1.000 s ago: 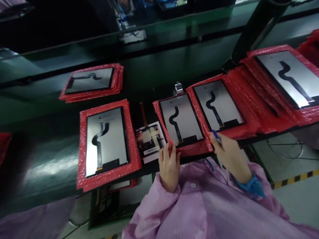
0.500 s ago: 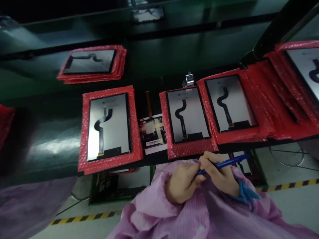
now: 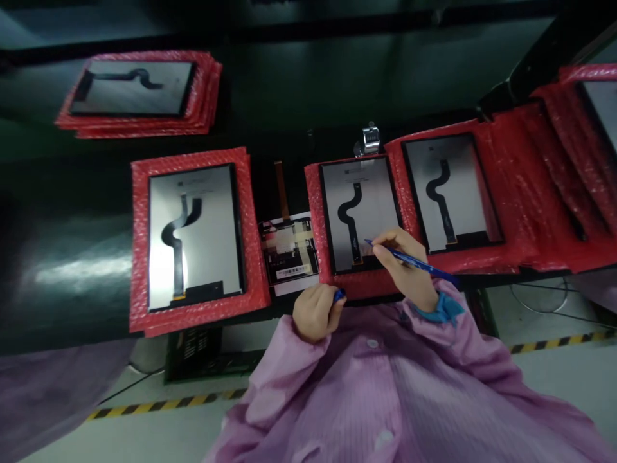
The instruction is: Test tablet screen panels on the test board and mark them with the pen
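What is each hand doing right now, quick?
Left hand: closed around a small blue cap.
Right hand: closed on a blue pen, tip over the middle panel.

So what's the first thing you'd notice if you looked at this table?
The bright red bubble wrap jumps out, laid in a row along the dark table, each sheet carrying a shiny grey panel with a squiggly black strip. On the middle panel, the right hand touches a blue pen to the surface, while the left hand is closed around a blue cap at the table's edge.
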Available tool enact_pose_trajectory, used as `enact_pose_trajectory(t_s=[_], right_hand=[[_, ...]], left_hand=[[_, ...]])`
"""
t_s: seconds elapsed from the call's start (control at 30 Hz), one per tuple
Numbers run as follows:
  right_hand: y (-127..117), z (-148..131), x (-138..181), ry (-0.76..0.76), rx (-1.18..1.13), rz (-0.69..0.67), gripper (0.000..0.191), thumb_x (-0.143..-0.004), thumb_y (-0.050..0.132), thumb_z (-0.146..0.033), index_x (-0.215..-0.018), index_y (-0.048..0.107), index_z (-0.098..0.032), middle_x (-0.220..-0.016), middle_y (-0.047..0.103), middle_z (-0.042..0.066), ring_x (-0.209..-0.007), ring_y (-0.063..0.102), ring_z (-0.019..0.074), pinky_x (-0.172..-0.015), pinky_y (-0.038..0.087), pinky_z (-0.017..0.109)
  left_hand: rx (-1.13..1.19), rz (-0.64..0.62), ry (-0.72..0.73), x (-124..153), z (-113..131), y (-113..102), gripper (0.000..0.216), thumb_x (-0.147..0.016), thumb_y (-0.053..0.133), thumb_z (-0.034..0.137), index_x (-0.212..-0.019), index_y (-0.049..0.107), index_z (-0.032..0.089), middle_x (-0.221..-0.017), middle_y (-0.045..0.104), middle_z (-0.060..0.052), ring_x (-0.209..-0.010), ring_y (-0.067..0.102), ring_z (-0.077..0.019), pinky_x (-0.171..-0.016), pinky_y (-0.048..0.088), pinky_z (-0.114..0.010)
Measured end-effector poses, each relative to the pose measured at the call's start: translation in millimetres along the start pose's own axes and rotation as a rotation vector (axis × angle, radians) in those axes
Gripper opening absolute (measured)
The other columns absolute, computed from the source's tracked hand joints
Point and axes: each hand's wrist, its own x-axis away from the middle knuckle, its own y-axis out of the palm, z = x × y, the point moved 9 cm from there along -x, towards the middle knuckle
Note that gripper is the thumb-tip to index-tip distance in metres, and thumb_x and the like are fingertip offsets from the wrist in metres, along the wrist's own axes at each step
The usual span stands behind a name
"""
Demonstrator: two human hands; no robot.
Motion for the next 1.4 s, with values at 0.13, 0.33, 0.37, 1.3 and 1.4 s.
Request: enact_pose_trajectory(t_s=[0.13, 0.33, 0.37, 1.3, 1.4], right_hand=[[3.9, 23.0, -3.3, 0.032, 0.054, 0.131, 0.027, -0.091, 0.057, -0.035, -0.071, 0.045, -0.022, -0.057, 0.050, -0.006, -0.050, 0.048, 0.0089, -0.051, 0.037, 0.023], [6.0, 23.6, -0.1, 0.038, 0.187, 0.092, 0.037, -0.093, 0.055, -0.035, -0.062, 0.037, -0.022, -0.052, 0.046, -0.005, -0.047, 0.041, 0.0085, -0.051, 0.034, 0.023], [7.6, 23.4, -0.7, 0.036, 0.189, 0.079, 0.037, -0.093, 0.055, -0.036, -0.063, 0.037, -0.022, -0.052, 0.046, -0.005, -0.047, 0.041, 0.0085, -0.051, 0.034, 0.023], [-172.1, 54.4, 2.4, -0.114, 0.451, 0.628, 0.036, -0.091, 0.057, -0.028, -0.062, 0.037, -0.025, -0.050, 0.041, -0.006, -0.046, 0.044, 0.0121, -0.053, 0.036, 0.029], [-160.0, 51.8, 0.7, -0.088, 0.428, 0.570, 0.034, -0.089, 0.056, -0.025, -0.061, 0.036, -0.025, -0.051, 0.041, -0.006, -0.047, 0.043, 0.0122, -0.052, 0.035, 0.029]], left_hand=[[-0.063, 0.069, 0.014, 4.6, 0.2, 4.5, 0.024, -0.100, 0.041, 0.024, -0.082, 0.054, 0.019, -0.058, 0.056, -0.001, -0.050, 0.051, -0.0150, -0.052, 0.036, -0.029], [-0.137, 0.100, 0.031, 2.8, 6.0, 4.5, 0.023, -0.100, 0.042, 0.025, -0.081, 0.053, 0.020, -0.056, 0.053, 0.001, -0.048, 0.049, -0.0147, -0.050, 0.033, -0.030], [-0.145, 0.100, 0.032, 1.9, 6.4, 4.7, 0.023, -0.100, 0.042, 0.025, -0.081, 0.053, 0.020, -0.055, 0.052, 0.001, -0.047, 0.048, -0.0147, -0.050, 0.033, -0.030], [-0.191, 0.139, 0.217, 20.2, 9.2, 4.2, 0.020, -0.098, 0.046, 0.027, -0.082, 0.053, 0.019, -0.056, 0.054, -0.001, -0.046, 0.050, -0.0145, -0.048, 0.040, -0.027], [-0.219, 0.102, 0.210, 18.1, 8.7, 5.5, 0.018, -0.098, 0.047, 0.028, -0.083, 0.054, 0.019, -0.056, 0.055, -0.001, -0.045, 0.053, -0.0151, -0.047, 0.042, -0.028]])
